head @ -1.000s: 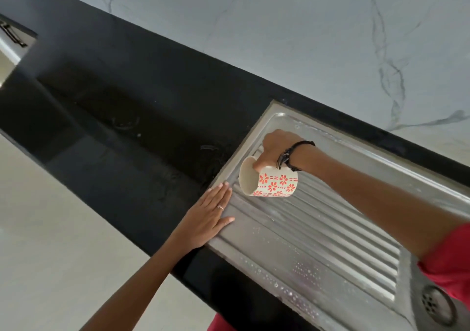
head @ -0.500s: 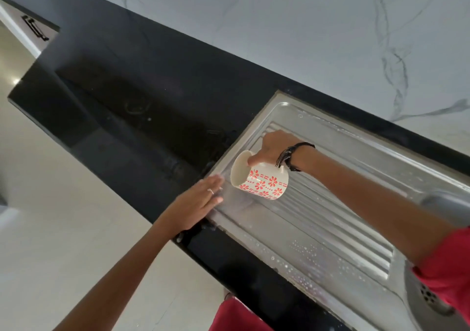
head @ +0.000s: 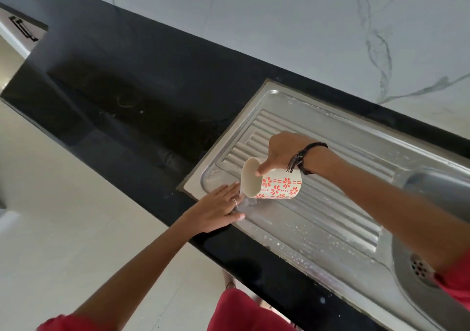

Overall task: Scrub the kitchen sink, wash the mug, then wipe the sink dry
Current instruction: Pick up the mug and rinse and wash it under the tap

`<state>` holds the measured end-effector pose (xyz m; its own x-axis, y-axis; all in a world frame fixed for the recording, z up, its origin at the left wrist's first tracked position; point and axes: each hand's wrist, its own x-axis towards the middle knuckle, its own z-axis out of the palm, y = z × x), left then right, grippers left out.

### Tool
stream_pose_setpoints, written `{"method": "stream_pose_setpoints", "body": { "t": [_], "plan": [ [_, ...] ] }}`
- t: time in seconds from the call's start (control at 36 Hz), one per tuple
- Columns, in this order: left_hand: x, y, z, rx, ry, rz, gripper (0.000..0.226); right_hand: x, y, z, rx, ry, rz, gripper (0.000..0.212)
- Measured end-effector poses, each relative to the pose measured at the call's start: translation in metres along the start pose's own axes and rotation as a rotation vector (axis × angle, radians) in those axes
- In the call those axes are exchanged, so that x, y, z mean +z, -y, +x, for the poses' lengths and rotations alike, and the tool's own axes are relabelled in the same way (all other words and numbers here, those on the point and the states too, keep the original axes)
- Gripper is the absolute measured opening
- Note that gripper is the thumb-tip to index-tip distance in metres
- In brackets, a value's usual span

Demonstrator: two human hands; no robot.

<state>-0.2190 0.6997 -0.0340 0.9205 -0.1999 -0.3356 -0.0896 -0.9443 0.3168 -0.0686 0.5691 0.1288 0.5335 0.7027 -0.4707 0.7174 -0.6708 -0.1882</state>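
Note:
A white mug (head: 273, 187) with red flower prints is tipped on its side over the ribbed steel drainboard (head: 318, 218), mouth facing left. My right hand (head: 282, 152) grips it from above, thumb on the rim. Water runs from the mug's mouth onto the drainboard's left end. My left hand (head: 217, 209) lies flat there with straight fingers, right under the pour, touching the wet metal. The sink basin (head: 432, 274) with its drain sits at the far right, partly hidden by my right arm.
A black stone countertop (head: 132, 106) stretches left of the sink and along its front edge. A marble-look wall (head: 279, 20) rises behind. Pale floor tiles (head: 63, 216) lie below the counter edge. A cabinet handle (head: 23, 31) shows at upper left.
The mug has dropped lower and toward the drainboard's left front corner, tipping further so water pours out. My left hand slid under the stream on the metal.

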Motion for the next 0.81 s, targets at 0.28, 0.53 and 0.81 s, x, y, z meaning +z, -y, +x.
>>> {"method": "stream_pose_setpoints", "body": {
  "t": [0.28, 0.53, 0.81],
  "plan": [
    [-0.018, 0.023, -0.020, -0.058, 0.087, 0.097, 0.067, 0.011, -0.031, -0.029, 0.093, 0.022, 0.072, 0.044],
    [-0.004, -0.043, 0.010, 0.120, 0.144, 0.152, 0.063, 0.022, -0.037, -0.055, 0.088, 0.046, -0.104, 0.045],
    [0.012, -0.088, 0.047, 0.104, 0.032, 0.005, 0.062, 0.028, -0.084, -0.081, 0.352, -0.107, 0.255, 0.046]
  ]
}}
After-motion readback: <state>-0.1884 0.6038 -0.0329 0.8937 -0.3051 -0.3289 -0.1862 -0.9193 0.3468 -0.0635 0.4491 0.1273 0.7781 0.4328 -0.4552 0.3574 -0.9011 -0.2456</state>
